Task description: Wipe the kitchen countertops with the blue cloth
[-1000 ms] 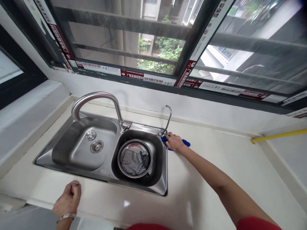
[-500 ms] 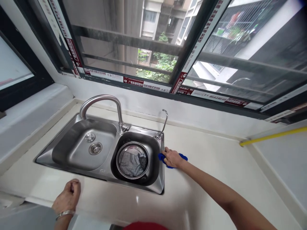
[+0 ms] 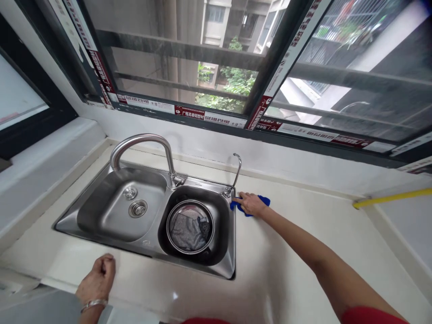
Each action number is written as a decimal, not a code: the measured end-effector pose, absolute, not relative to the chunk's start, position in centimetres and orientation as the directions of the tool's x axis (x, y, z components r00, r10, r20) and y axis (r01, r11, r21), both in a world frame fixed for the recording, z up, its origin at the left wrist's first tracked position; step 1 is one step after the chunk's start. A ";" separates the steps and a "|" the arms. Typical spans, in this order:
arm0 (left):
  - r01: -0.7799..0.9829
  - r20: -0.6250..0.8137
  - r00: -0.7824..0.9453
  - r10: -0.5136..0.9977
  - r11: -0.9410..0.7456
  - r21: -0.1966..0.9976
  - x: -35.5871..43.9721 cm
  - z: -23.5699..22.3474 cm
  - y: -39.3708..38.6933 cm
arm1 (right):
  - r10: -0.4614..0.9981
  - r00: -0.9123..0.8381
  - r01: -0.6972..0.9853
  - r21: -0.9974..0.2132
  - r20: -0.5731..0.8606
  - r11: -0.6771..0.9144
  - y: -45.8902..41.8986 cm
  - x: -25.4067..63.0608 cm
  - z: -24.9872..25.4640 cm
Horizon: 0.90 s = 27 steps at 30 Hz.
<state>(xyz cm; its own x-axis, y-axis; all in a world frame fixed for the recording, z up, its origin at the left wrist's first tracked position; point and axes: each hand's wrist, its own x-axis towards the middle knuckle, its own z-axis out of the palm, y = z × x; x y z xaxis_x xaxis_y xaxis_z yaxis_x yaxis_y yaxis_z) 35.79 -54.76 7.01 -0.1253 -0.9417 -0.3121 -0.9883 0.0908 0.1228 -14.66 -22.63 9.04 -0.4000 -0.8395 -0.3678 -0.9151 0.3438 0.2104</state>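
Wiping the cream countertop (image 3: 297,252) beside the far right corner of a stainless double sink (image 3: 202,182), the right hand (image 3: 251,204) presses a blue cloth (image 3: 265,200) against the surface, its fingers extended over the cloth, not closed around it. The cloth lies against the sink's rim, near the base of a slim gooseneck filter tap (image 3: 237,173). The left hand (image 3: 97,279) sits by the counter's near edge, fingers curled into a loose fist around nothing visible. In the right bowl, a round metal strainer (image 3: 190,226) holds grey fabric. The step in hand appears to be wiping along the rim; the tight spot at the tap's base calls for working the cloth around it with the fingertips.
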 end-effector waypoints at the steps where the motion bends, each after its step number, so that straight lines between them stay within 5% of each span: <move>1: -0.989 -0.312 -0.123 -0.942 0.089 0.122 35.8 7.0 -54.8 | -0.837 -0.410 -0.910 0.221 -0.363 0.350 -23.0 -15.5 9.0; 15: -0.996 -0.289 -0.084 -0.953 0.075 0.043 35.0 7.4 -54.6 | -0.809 -0.509 -0.859 0.230 -0.295 0.456 -25.7 -19.4 8.4; 27: -0.990 -0.313 -0.083 -0.946 0.044 0.132 35.6 7.2 -54.7 | -0.743 -0.577 -0.817 0.238 -0.339 0.526 -25.8 -15.4 7.8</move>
<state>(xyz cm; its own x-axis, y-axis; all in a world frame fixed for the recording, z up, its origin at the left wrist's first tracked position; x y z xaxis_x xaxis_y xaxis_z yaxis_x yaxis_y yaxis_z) 35.57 -54.68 7.15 -0.0834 -0.9461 -0.3128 -0.9903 0.0436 0.1321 -15.39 -25.82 7.81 -0.5773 -0.7430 -0.3387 -0.8166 0.5261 0.2376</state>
